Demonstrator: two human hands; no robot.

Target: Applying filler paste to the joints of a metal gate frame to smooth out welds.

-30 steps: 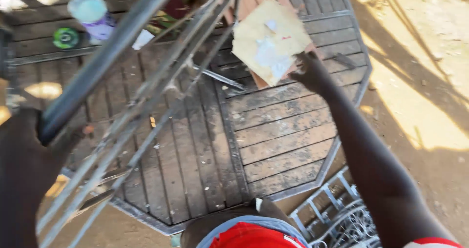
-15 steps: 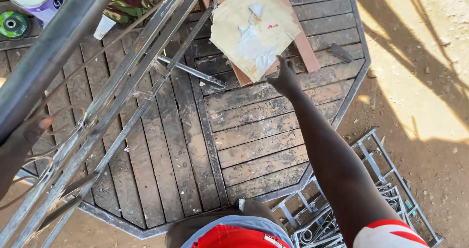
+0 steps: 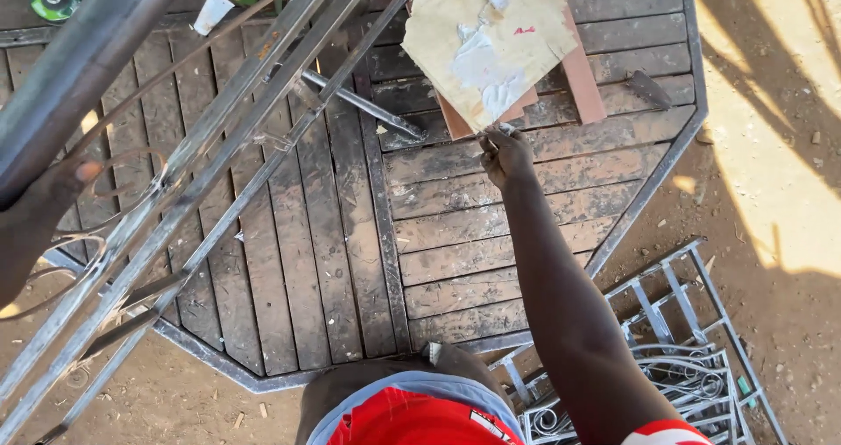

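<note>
- Right hand: arm stretched far across the table, fingers pinched on the near corner of a worn sheet of sandpaper, tan and patchy white, apparently lifted by its edge.
- Sandpaper: far centre, lying over reddish wooden blocks that prop it off the boards.
- Left hand: at the left edge, dark and partly hidden behind the frame; grip cannot be told, though it seems to steady the metal.
- Welded steel frame: grey bars and thin scrolls, slanting across the table from near left to far centre.
- Table: octagonal, weathered dusty planks in a metal rim.
- Scrollwork grille: on the dirt, near right.
</note>
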